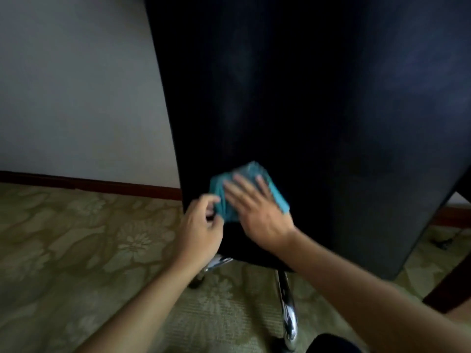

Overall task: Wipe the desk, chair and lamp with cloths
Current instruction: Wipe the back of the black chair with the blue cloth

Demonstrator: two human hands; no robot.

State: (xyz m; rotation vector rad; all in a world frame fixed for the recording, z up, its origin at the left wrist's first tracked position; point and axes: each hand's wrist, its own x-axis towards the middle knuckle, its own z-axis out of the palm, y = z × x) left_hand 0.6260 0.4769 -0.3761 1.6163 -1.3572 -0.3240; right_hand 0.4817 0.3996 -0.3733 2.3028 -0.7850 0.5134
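Observation:
The black back of the chair [305, 103] fills most of the head view. A teal cloth [254, 171] lies against its lower part. My right hand [257, 212] presses flat on the cloth with straight, spread fingers. My left hand [201, 228] pinches the cloth's left edge with curled fingers, beside the chair back's left side. The picture is blurred by motion. The desk and the lamp are out of sight.
Chrome legs of the chair base [289, 314] reach toward me over the patterned green carpet [76, 250]. A white wall [76, 85] with a dark skirting board [89, 183] stands at the left. A dark wooden furniture leg [448, 289] is at the right.

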